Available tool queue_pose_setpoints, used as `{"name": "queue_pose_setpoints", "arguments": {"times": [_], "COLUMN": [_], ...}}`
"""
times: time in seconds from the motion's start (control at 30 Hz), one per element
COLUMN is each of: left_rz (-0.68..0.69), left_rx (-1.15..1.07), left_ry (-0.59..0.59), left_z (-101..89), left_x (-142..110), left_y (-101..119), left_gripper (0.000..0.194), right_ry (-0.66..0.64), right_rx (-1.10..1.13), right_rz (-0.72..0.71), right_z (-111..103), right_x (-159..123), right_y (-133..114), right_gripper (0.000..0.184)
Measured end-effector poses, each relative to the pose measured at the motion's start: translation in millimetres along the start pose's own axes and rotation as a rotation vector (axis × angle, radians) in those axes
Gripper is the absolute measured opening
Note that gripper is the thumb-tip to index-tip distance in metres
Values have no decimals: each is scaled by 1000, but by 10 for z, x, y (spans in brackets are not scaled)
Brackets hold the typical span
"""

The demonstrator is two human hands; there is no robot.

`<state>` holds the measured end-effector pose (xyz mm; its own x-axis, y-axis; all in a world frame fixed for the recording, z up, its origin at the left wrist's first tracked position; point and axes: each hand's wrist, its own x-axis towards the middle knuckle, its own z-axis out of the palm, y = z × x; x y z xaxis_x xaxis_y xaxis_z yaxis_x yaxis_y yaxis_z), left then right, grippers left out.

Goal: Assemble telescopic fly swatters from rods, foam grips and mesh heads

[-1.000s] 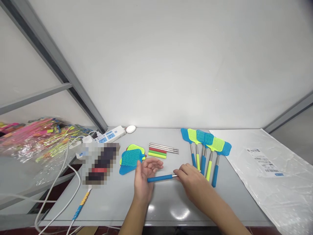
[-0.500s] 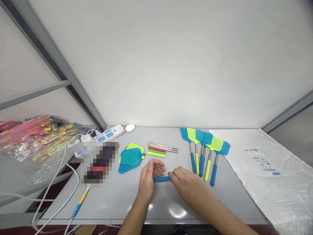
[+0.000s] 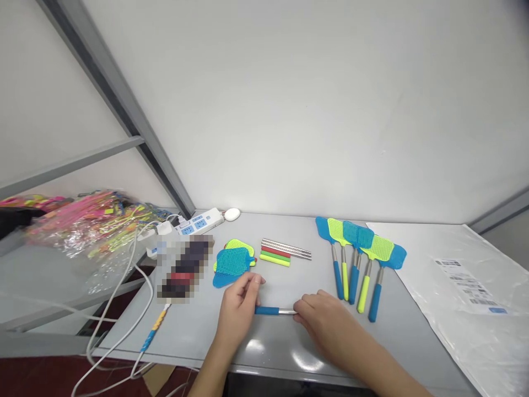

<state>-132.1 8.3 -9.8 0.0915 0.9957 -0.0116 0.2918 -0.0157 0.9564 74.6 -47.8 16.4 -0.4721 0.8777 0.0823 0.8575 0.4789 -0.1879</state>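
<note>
Between my hands lies a fly swatter handle [image 3: 267,311], a blue grip with a metal rod coming out of its right end. My left hand [image 3: 239,303] is closed round the left end of the blue grip. The fingers of my right hand [image 3: 316,311] pinch the metal rod near its tip. Beyond my left hand is a pile of mesh swatter heads [image 3: 232,263], blue on top with yellow-green and a bit of red below. Loose metal rods [image 3: 286,248] lie beside red, green and yellow grips [image 3: 275,256]. Several whole fly swatters [image 3: 359,270] lie to the right.
On the left are a blurred-out dark object [image 3: 185,270] with a cable, a white power strip [image 3: 200,222] and white cords. Bagged colourful items [image 3: 103,220] fill a shelf beyond. A white plastic package [image 3: 475,298] covers the table's right side.
The metal rod now shows at the right end of the blue grip. My right hand has moved from the grip onto the rod, and my left fingers have closed. The view has shifted slightly left.
</note>
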Motion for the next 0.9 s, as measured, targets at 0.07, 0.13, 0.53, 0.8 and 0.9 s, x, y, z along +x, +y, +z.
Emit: {"name": "queue_pose_setpoints", "arguments": {"times": [0.07, 0.13, 0.53, 0.8, 0.9], "left_rz": [-24, -33, -36, -303, -301], "left_rx": [-38, -68, -10, -491, -690], "left_ry": [-17, -11, -189, 60, 156], "left_z": [-56, -104, -370, -673, -687], "left_x": [-26, -45, -364, -692, -671], "left_y": [11, 11, -183, -446, -482], "left_gripper": [43, 46, 40, 38, 35], "right_ry": [2, 15, 91, 322, 264], "right_rx": [-8, -13, -76, 86, -1], "right_rz": [-51, -101, -377, -167, -101], "right_z": [43, 81, -15, 383, 689], "right_x": [55, 122, 693, 1176, 1351], "right_y": [-68, -118, -206, -663, -728], "right_gripper": [17, 17, 21, 63, 78]}}
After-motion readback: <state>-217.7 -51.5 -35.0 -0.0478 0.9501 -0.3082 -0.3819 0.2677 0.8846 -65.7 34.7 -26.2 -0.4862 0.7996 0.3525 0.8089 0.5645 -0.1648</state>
